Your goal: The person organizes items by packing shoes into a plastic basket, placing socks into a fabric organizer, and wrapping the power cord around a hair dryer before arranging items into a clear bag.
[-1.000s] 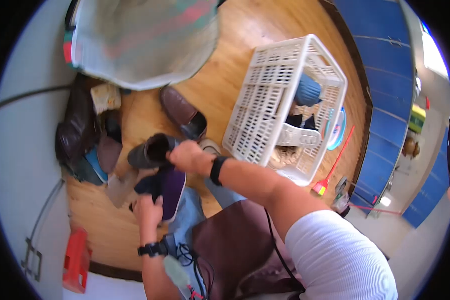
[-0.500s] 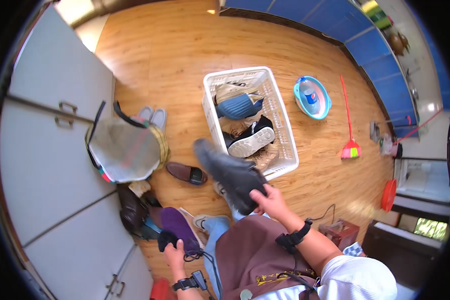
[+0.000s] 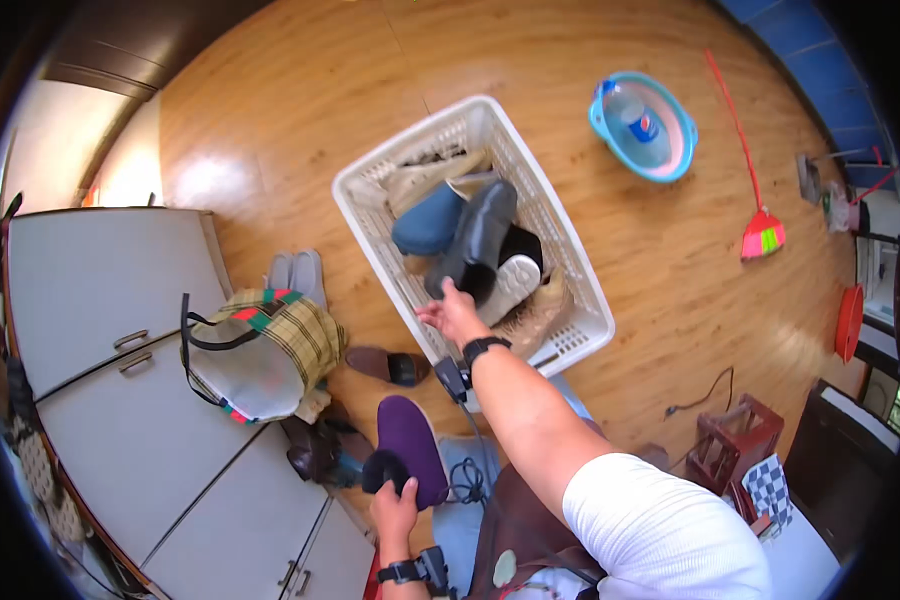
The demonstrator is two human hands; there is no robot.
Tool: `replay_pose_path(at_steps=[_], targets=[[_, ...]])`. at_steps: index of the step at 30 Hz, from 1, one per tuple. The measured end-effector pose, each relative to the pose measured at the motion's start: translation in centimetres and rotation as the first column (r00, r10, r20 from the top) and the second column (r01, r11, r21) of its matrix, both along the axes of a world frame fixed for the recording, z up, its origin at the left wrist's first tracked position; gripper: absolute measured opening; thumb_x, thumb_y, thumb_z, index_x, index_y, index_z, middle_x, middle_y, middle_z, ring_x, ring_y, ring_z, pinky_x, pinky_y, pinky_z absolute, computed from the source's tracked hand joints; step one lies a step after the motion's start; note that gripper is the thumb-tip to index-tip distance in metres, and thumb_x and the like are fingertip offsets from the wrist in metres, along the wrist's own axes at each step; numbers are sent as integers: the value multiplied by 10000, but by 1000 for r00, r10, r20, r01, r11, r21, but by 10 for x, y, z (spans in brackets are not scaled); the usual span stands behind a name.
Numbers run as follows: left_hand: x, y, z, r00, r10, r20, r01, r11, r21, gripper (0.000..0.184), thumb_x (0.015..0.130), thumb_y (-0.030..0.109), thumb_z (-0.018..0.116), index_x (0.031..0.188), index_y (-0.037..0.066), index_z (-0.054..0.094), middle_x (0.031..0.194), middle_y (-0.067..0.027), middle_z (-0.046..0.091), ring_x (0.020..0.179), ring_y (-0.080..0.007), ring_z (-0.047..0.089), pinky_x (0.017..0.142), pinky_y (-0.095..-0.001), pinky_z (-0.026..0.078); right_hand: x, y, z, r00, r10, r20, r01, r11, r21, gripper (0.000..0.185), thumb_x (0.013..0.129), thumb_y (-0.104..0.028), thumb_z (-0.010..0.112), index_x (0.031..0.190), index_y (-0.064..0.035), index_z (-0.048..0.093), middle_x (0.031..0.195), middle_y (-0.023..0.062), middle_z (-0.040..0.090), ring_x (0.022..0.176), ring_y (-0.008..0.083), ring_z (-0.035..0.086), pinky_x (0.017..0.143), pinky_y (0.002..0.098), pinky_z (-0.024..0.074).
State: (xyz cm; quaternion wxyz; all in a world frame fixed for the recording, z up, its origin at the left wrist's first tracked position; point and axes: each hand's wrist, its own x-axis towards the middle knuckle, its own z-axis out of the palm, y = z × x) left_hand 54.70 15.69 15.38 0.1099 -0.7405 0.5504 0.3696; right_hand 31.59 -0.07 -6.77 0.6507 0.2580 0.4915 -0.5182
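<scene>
In the head view, my right hand (image 3: 457,315) is at the heel end of a black leather shoe (image 3: 488,228), its fingers against the heel. This shoe rests over other footwear in a white plastic basket (image 3: 580,250). Beside it are a blue shoe (image 3: 430,220), a black shoe with a white sole (image 3: 515,285) and a tan lace-up shoe (image 3: 547,308). My left hand (image 3: 395,515) grips a purple slipper (image 3: 410,445) by its dark, fluffy opening, low near my lap.
A plaid bag (image 3: 305,335) stands by the grey cabinets (image 3: 120,290), near grey slippers (image 3: 310,275) and a brown shoe (image 3: 385,366). Dark shoes (image 3: 315,450) lie below the bag. On the right are a blue basin (image 3: 620,150) holding a bottle, a red broom (image 3: 763,235) and a wooden stool (image 3: 735,435).
My right hand has carried the black leather shoe up and into the basket, turning its toe away from me. The left hand still holds the purple slipper. The camera view has shifted.
</scene>
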Motion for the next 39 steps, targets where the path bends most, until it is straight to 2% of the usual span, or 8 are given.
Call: replay_pose_path(at_steps=[6, 10, 12, 18, 22, 25, 30, 39], targets=[[-66, -35, -5, 999, 38, 11, -38, 999, 23, 314, 810, 284, 626, 734, -16, 573, 680, -224, 584, 674, -360, 604, 630, -415, 454, 1, 17, -15, 884, -45, 465, 85, 994, -66, 618, 881, -580, 411, 587, -48, 522, 601, 149, 590, 539, 230, 594, 468, 265, 490], [-35, -68, -9, 962, 242, -128, -260, 954, -151, 212, 825, 171, 613, 741, -19, 571, 640, -175, 577, 611, -217, 583, 574, -359, 432, -2, 1, -43, 830, -97, 550, 104, 994, 19, 533, 929, -473, 393, 778, 18, 536, 708, 169, 609, 616, 252, 593, 514, 302, 497], [-52, -113, 19, 998, 50, -42, -59, 966, -253, 192, 826, 163, 603, 752, -11, 571, 635, -166, 570, 587, -256, 566, 573, -365, 430, -13, -2, -80, 851, -301, 430, 252, 953, 168, 410, 952, -304, 358, 935, 77, 508, 801, 203, 614, 669, 275, 615, 522, 295, 510], [-93, -221, 25, 826, -555, 97, 494, 630, -599, 124, 744, 89, 631, 772, 4, 546, 726, -163, 524, 721, -370, 502, 658, -425, 390, -58, 56, -1, 931, 353, 91, -343, 933, -110, 323, 931, -244, 462, 1049, 55, 486, 804, 184, 627, 660, 277, 656, 467, 309, 513], [-136, -290, 15, 675, -735, 61, 542, 439, -717, 140, 728, 81, 636, 780, 3, 533, 744, -157, 523, 737, -359, 500, 681, -418, 393, -71, 138, -5, 784, 568, -252, -550, 823, 142, 307, 901, -197, 483, 1163, -43, 522, 753, 117, 630, 632, 236, 656, 460, 296, 517], [-173, -334, -35, 638, -770, 12, 545, 441, -713, 152, 737, 135, 643, 779, 12, 563, 792, -175, 579, 742, -375, 553, 655, -450, 423, -84, 184, 3, 764, 589, -264, -515, 803, 301, 320, 897, -150, 466, 1187, -18, 497, 702, 106, 619, 584, 204, 638, 453, 287, 512], [-219, -416, -194, 486, -818, 308, 874, 457, -165, 189, 748, 147, 581, 901, 64, 657, 871, -169, 657, 873, -324, 634, 697, -419, 507, -82, 208, 11, 908, 340, -245, -265, 919, 293, 292, 917, -150, 474, 1182, -29, 502, 654, 89, 602, 513, 170, 601, 406, 273, 463], [-222, -407, -266, 546, -642, 538, 837, 386, -388, 167, 769, 146, 489, 739, 77, 637, 760, -138, 650, 768, -313, 629, 679, -420, 482, -70, 175, 21, 746, 548, -379, -354, 808, 472, 149, 888, -75, 522, 1008, 8, 554, 593, 36, 550, 477, 98, 547, 411, 242, 439]])
